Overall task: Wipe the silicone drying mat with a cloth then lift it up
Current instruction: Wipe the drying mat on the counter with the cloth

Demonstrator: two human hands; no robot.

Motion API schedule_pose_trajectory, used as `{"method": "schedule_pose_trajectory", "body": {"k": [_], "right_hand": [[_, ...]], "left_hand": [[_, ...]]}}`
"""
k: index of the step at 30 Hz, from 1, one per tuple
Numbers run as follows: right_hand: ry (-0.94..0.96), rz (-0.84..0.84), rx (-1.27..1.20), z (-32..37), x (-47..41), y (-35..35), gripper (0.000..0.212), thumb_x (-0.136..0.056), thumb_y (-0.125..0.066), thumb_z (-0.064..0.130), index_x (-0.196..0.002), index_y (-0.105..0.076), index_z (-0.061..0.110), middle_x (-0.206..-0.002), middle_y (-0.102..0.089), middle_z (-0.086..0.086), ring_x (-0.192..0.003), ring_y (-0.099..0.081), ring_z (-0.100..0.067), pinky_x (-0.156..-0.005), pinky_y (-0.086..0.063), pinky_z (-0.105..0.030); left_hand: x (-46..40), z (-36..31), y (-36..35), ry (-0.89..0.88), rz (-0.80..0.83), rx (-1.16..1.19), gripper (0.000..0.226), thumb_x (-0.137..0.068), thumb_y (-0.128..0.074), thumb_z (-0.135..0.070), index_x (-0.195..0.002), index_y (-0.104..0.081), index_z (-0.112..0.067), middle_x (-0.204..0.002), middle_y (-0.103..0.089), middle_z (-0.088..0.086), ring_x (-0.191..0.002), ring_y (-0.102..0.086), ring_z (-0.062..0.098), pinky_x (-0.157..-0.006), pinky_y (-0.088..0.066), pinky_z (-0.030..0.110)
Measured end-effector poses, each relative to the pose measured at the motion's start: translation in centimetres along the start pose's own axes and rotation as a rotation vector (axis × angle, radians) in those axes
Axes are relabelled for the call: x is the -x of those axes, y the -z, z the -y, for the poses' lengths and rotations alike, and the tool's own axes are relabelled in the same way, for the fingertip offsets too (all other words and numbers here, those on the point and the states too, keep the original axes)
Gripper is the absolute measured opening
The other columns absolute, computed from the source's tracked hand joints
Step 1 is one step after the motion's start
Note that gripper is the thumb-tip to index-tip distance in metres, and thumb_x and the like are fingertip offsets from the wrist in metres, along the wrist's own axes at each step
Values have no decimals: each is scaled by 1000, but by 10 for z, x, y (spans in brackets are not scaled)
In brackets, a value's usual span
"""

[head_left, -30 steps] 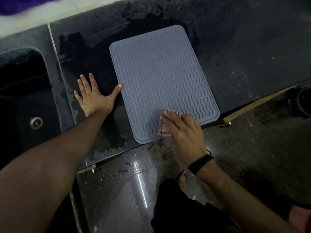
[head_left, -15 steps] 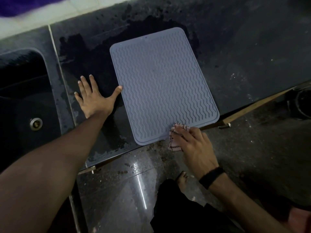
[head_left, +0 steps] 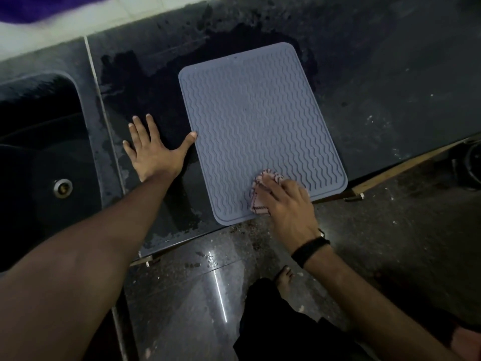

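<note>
A grey-blue silicone drying mat (head_left: 255, 126) with wavy ridges lies flat on the dark wet counter (head_left: 377, 87), its near edge at the counter's front. My left hand (head_left: 153, 152) rests flat on the counter beside the mat's left edge, fingers spread, thumb tip touching that edge. My right hand (head_left: 286, 204) presses a small pink cloth (head_left: 260, 196) with dark stitched edges onto the mat's near part, close to the front edge. Most of the cloth is hidden under my fingers.
A dark sink (head_left: 39, 152) with a metal drain (head_left: 62, 188) lies to the left. Wet patches spread on the counter behind and left of the mat. Below the counter edge are glossy floor tiles (head_left: 195, 308), my foot (head_left: 285, 277) and dark clothing.
My right hand pulled the cloth off the mat's front edge half a second ago, then brought it back up onto the mat's near part. My left hand stayed in place.
</note>
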State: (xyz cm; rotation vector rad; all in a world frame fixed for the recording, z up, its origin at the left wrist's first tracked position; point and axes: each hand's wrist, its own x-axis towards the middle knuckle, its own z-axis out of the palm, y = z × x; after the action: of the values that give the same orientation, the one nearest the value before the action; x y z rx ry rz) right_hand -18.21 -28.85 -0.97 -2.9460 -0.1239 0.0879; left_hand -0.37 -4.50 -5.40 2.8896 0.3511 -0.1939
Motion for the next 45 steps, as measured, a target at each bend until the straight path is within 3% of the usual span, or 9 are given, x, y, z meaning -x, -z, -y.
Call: {"method": "schedule_pose_trajectory", "body": {"k": [5, 10, 15, 20, 24, 30, 34, 38, 45], "right_hand": [[51, -34, -25, -6, -2, 19, 53, -63, -75, 0, -112, -70, 19, -124, -65, 0, -92, -56, -28, -71, -46, -36], [-17, -74, -21, 2, -78, 36, 56, -76, -66, 5, -130, -60, 19, -138, -55, -1, -114, -47, -30, -89, -44, -43], [7, 70, 58, 12, -120, 12, 57, -85, -58, 14, -140, -46, 17, -151, -37, -3, -131, -33, -31, -101, -32, -42], [18, 45, 28, 12, -76, -2, 64, -76, -69, 11, -137, -51, 17, -148, -43, -5, -125, -43, -33, -97, -37, -45], [47, 97, 35, 10, -51, 2, 62, -80, -63, 9, -140, -49, 18, -149, -43, -5, -125, -42, -32, -99, -36, -43], [17, -83, 28, 3, -121, 29, 46, -81, -65, 10, -126, -61, 18, -136, -56, -4, -116, -47, -30, -90, -41, -41], [-8, 6, 61, 5, -176, 18, 49, -86, -57, 13, -135, -52, 14, -145, -46, -6, -129, -37, -32, -98, -35, -42], [-23, 17, 61, 5, -161, -2, 57, -85, -58, 13, -141, -45, 13, -150, -38, -8, -130, -36, -33, -101, -33, -45], [-3, -4, 55, 2, -143, -7, 56, -82, -61, 14, -138, -51, 15, -148, -43, -6, -124, -40, -31, -97, -34, -43]], "left_hand": [[1, 1, 0, -2, -4, -4, 130, -69, -17, -105, -166, -1, -21, -173, 6, 8, -159, 7, 22, -127, 4, 52], [0, 1, 0, 1, 5, -17, 130, -69, -17, -106, -166, 1, -21, -173, 8, 7, -159, 8, 22, -127, 4, 52], [-1, 1, -1, 2, 1, -19, 129, -69, -16, -106, -166, 1, -22, -173, 8, 7, -159, 8, 22, -127, 5, 52], [-2, 3, -3, 1, -9, -16, 129, -69, -15, -106, -166, 1, -22, -173, 7, 7, -159, 8, 22, -127, 4, 52], [-1, 3, -3, -1, -14, 4, 129, -69, -16, -106, -166, 0, -22, -173, 6, 7, -159, 7, 22, -127, 3, 53], [-2, 1, -1, -1, -2, -9, 128, -70, -17, -105, -166, 2, -22, -173, 7, 7, -159, 8, 22, -127, 3, 53], [-2, 1, 0, 1, -3, -11, 127, -71, -19, -104, -166, 2, -22, -173, 8, 6, -159, 8, 22, -127, 3, 53], [-1, 0, -1, -2, -4, -11, 127, -72, -19, -104, -166, 2, -22, -173, 8, 7, -159, 8, 22, -127, 3, 53], [-3, 3, -4, 3, -7, -9, 129, -69, -14, -106, -166, 2, -22, -173, 8, 6, -159, 10, 21, -127, 4, 52]]}}
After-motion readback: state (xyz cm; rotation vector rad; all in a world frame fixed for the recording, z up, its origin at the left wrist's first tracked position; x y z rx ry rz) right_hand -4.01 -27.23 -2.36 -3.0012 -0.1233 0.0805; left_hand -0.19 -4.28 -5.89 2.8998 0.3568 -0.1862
